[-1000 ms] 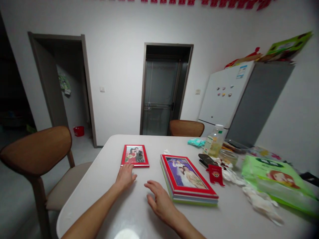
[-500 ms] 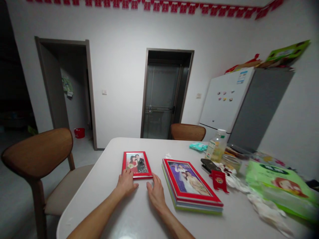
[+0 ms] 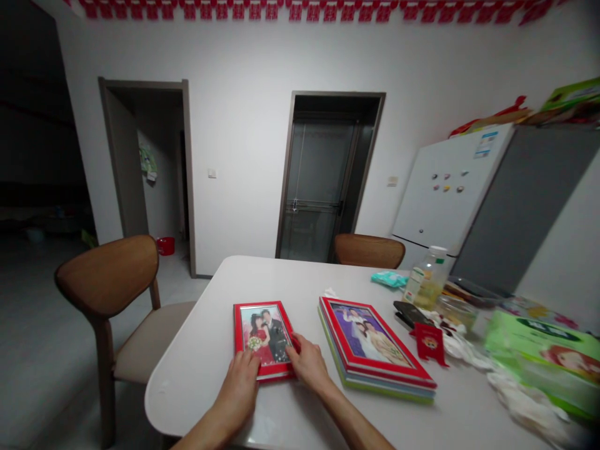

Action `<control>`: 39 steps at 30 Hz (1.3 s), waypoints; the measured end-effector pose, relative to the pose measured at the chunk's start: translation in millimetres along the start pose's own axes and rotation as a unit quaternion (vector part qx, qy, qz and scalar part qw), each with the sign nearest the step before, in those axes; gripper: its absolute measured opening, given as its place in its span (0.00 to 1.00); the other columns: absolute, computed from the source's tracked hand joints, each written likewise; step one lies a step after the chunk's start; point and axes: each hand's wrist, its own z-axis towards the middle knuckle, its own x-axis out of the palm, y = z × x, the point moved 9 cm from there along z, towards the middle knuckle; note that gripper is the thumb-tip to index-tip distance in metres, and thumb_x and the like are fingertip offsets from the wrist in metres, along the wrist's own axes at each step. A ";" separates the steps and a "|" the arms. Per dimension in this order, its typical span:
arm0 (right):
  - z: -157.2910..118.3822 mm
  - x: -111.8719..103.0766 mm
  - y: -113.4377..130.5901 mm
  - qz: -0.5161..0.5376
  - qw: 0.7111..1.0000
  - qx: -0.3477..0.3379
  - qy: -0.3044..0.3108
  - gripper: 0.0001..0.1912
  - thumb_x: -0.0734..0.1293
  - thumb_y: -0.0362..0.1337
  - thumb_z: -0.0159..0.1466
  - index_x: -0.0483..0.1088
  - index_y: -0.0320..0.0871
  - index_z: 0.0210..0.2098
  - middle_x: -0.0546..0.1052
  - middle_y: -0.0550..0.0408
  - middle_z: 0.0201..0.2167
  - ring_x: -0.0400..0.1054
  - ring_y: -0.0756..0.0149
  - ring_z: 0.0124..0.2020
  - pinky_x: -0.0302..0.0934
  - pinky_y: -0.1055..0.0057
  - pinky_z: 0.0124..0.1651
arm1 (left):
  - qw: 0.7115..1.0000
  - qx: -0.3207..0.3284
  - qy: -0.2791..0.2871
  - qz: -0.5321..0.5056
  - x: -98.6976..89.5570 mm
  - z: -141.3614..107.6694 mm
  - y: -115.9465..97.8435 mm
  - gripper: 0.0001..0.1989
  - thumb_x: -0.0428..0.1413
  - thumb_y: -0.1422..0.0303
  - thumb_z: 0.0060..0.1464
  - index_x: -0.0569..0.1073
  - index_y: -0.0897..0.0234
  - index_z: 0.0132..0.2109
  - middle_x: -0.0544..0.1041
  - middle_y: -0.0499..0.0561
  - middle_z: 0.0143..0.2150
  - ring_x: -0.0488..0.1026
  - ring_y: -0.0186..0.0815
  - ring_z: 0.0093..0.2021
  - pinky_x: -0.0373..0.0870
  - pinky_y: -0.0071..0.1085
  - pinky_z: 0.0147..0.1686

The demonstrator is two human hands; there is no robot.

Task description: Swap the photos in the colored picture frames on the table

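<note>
A small red picture frame [image 3: 238, 325] with a photo of two people in it lies near the table's front left. My left hand [image 3: 241, 382] grips its lower left edge, the fingers over the rim. On the opposite side, my right hand [image 3: 308, 364] holds the right edge with the thumb and fingers close together. The undersides of the fingers are hidden. To the right of my right hand, a larger red picture frame [image 3: 375, 337] rests on top of a stack with grey and green edges.
A white table [image 3: 201, 350] carries a plastic bottle [image 3: 425, 281], a dark phone-like object [image 3: 409, 314], a red packet [image 3: 429, 344], crumpled tissues [image 3: 525, 400] and a green tissue pack [image 3: 544, 350] on the right. Wooden chairs stand left [image 3: 112, 275] and behind [image 3: 370, 250].
The small picture frame has come nearer to me. My hands have closed in on its edges, the right one having been just beside its corner. The camera view has shifted a little left.
</note>
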 end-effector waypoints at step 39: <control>-65.8 28.0 58.6 -0.086 0.979 -0.169 0.074 0.20 0.61 0.40 0.53 0.65 0.46 0.46 0.65 0.48 0.48 0.56 0.57 0.49 0.54 0.62 0.46 | 0.969 -0.136 -0.089 -0.187 -16.9 -71.9 66.2 0.29 0.49 0.62 0.47 0.54 0.64 0.56 0.60 0.55 0.57 0.53 0.41 0.58 0.42 0.44 0.57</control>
